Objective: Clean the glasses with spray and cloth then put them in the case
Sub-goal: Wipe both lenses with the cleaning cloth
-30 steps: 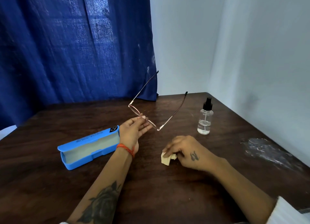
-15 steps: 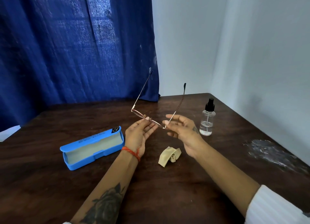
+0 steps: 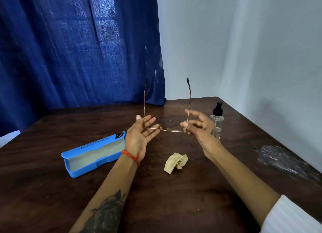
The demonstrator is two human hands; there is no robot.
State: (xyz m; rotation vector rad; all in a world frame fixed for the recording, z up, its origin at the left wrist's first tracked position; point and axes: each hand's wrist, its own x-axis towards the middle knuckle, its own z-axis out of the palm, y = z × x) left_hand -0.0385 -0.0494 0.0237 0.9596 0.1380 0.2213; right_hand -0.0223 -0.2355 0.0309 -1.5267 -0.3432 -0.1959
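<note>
Thin gold-rimmed glasses (image 3: 171,130) hang above the table between both hands, lenses toward me and both temple arms pointing straight up. My left hand (image 3: 142,133) pinches the left hinge corner, palm up with fingers spread. My right hand (image 3: 200,126) pinches the right hinge corner with thumb and forefinger. A crumpled beige cloth (image 3: 176,162) lies on the table below the glasses. The blue case (image 3: 94,153) lies open at the left, its pale lining showing. The clear spray bottle (image 3: 217,118) with a black pump stands upright just behind my right hand.
The dark wooden table (image 3: 156,198) sits in a corner, with a blue curtain (image 3: 78,49) behind at the left and white walls at the back right. A whitish smear (image 3: 282,159) marks the table near the right edge.
My right hand let go of the cloth, rose and took the glasses' right corner. The glasses swung from slanted to level, with the temple arms now upright. The cloth stays on the table.
</note>
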